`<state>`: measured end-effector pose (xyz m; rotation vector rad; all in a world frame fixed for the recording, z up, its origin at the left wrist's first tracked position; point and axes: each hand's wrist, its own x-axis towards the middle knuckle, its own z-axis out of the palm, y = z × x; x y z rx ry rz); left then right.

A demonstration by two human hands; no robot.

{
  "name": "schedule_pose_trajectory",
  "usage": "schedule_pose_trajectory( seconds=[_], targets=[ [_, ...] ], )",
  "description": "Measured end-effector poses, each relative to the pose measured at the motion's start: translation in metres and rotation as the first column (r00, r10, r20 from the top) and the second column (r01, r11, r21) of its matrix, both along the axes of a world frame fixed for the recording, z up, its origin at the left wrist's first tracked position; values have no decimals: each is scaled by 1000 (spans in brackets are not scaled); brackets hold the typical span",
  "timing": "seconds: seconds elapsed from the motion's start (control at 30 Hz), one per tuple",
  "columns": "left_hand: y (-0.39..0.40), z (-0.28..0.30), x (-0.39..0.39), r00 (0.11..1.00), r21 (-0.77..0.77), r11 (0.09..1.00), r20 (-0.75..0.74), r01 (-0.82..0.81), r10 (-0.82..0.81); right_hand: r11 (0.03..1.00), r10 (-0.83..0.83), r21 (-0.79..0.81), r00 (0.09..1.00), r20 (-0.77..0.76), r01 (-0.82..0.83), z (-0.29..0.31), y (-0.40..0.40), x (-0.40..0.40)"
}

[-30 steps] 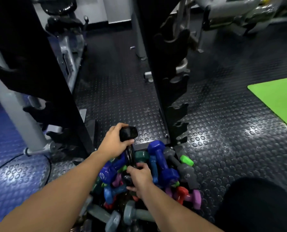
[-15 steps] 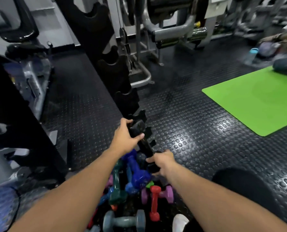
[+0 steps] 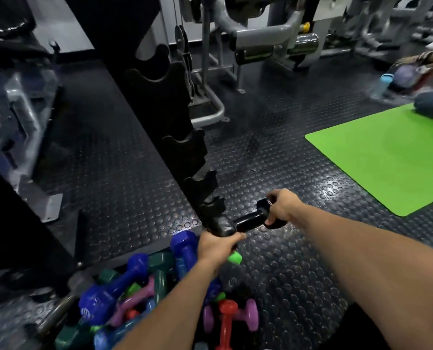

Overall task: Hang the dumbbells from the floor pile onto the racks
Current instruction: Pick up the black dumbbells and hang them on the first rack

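While the black dumbbell (image 3: 245,221) is held level at the lowest cradles of the rack (image 3: 185,157), each end is gripped by one hand. Left hand (image 3: 216,245) fingers are wrapped around the near-left head; right hand (image 3: 282,207) fingers are curled around the far-right head. The floor pile (image 3: 144,286) lies near, at left.

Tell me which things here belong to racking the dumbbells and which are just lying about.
Job:
black dumbbell, held by both hands: left hand, right hand
dumbbell pile on the floor
rack with empty cradles

Lying about:
green mat
grey gym machine
bags beyond the mat
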<state>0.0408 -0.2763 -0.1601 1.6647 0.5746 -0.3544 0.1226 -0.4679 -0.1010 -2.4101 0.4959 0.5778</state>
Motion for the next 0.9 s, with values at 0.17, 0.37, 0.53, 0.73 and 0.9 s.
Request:
schedule_pose_trajectory(
  seconds=[0.17, 0.37, 0.53, 0.73, 0.9],
  targets=[
    [-29, -41, 9, 989, -97, 986, -76, -136, 129, 953, 267, -147, 964, -11, -266, -27, -3, 52],
    [-57, -86, 38, 946, -90, 959, -209, -270, 247, 903, 419, -131, 906, 61, -409, -73, -4, 119],
    [-84, -105, 62, 898, -175, 892, -233, -417, 374, 820, 572, -115, 802, 171, -561, -83, 28, 168],
    [-84, -92, 87, 782, -221, 762, -327, -609, 530, 741, 671, -140, 724, 162, -656, -78, 79, 201],
    [-78, -81, 87, 744, -288, 698, -407, -655, 530, 707, 703, -168, 708, 67, -687, -92, 107, 206]
  ],
)
